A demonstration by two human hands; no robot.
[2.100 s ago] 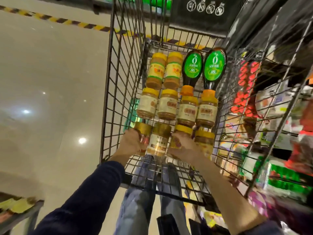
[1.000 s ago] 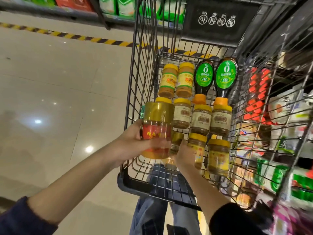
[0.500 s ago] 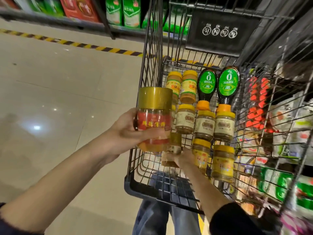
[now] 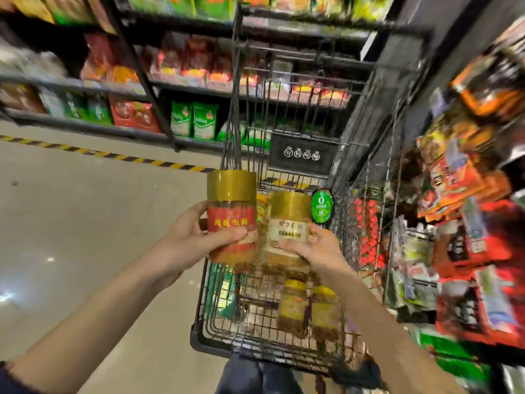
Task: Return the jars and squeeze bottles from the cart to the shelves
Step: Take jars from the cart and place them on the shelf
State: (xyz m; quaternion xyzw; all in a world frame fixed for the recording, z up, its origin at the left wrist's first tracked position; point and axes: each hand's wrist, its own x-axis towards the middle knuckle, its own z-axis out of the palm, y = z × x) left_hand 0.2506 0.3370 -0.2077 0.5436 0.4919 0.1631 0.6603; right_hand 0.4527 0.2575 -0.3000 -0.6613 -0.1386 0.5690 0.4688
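Jars [image 4: 230, 214] upright, one per hand [image 4: 193, 240].

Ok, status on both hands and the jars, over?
Left hand holding red-label jar. Right hand holding pale-label jar. Both jars above the cart, not shelved. More jars left in cart; nothing blocking.

Pale glossy tile floor [image 4: 71, 223] fills the 9 o'clock side, with a few ceiling lights glinting off it. A yellow and black hazard stripe [image 4: 113, 155] runs along the foot of the dark metal shelving [image 4: 142, 89] from 10 to 12 o'clock, stacked with red and green bags. More packed racks [image 4: 468, 209] at 3 o'clock, too blurry to read
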